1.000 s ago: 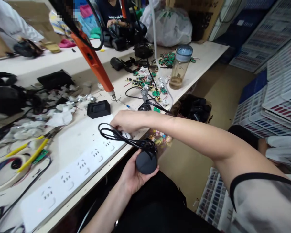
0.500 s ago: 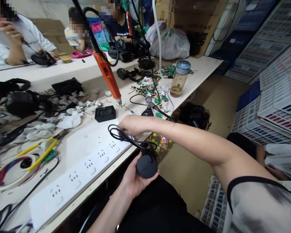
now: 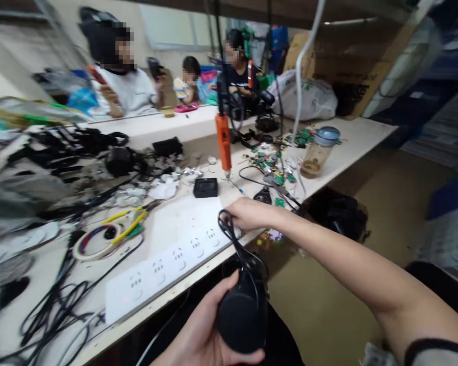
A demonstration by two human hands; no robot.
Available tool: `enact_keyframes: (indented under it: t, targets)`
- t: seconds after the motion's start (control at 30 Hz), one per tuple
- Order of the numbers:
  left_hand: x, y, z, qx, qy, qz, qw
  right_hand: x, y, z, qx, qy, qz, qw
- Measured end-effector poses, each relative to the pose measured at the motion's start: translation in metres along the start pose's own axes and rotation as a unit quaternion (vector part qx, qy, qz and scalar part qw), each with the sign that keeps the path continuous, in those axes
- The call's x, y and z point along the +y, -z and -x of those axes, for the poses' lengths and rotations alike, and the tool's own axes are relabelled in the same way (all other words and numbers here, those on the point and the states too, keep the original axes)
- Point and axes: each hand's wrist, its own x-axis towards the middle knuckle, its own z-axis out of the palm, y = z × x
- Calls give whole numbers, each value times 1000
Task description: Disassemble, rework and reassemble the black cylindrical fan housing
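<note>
A black device with a round, flat end (image 3: 241, 320) rests in my left hand (image 3: 208, 328), whose fingers curl round it below the table edge. From it a looped black cable (image 3: 244, 254) runs up to my right hand (image 3: 248, 213). That hand is closed on the cable beside the far end of a white power strip (image 3: 168, 269); its fingertips are partly hidden. Just beyond lie a small black block (image 3: 205, 187) and a black part (image 3: 263, 195). An orange electric screwdriver (image 3: 223, 145) hangs above the table.
Yellow-handled pliers (image 3: 135, 223) and a tape roll (image 3: 80, 246) lie left, near tangled black cables (image 3: 57, 310). Green circuit boards (image 3: 278, 178) and a lidded bottle (image 3: 318, 152) stand right. Several people sit across the table (image 3: 347, 162).
My view has swung left and up, so the table sits further right. The black device is now nearer and tilted, with its cable stretched upward. Both hands keep their hold.
</note>
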Motion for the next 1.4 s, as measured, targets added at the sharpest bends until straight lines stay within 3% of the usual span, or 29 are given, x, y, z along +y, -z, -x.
enact_keyframes:
  t: [0.1, 0.23, 0.33, 0.43, 0.57, 0.7, 0.77, 0.87, 0.97, 1.07, 1.23, 1.3, 1.33, 1.4]
  targets:
    - [-2, 12, 39, 15, -48, 30, 998, 2, -5, 3, 20, 6, -14, 1000]
    - [14, 27, 73, 93, -236, -25, 967, 5, -18, 2, 63, 0, -40, 997]
    - [50, 39, 79, 118, -376, -80, 916, 5, -27, 2, 84, -2, -64, 994]
    - [98, 50, 72, 159, -453, -156, 863, 7, -32, 5, 88, 2, -81, 993]
    - [148, 56, 58, 182, -466, -230, 835, 14, -29, 9, 138, 10, -49, 989]
    - [165, 55, 49, 209, -472, -255, 817, -1, -19, -11, 283, 53, -56, 956]
    - [169, 57, 46, 224, -473, -268, 809, -17, -16, -34, 308, 71, -92, 944]
    - [173, 64, 44, 245, -478, -293, 791, -32, -17, -71, 282, 96, -133, 945]
    - [178, 71, 42, 260, -485, -317, 772, -29, -21, -94, 237, 110, -141, 955]
    - [182, 76, 40, 261, -478, -361, 757, -14, -30, -102, 228, 110, -111, 961]
    - [185, 83, 39, 228, -443, -403, 768, 2, -48, -93, 226, 93, -92, 965]
    - [184, 84, 41, 247, -464, -401, 750, -1, -45, -81, 287, 83, -110, 948]
    - [183, 84, 42, 261, -475, -395, 742, -2, -40, -74, 357, 56, -118, 925]
    - [180, 82, 46, 278, -491, -385, 730, 0, -25, -62, 542, -29, -133, 829]
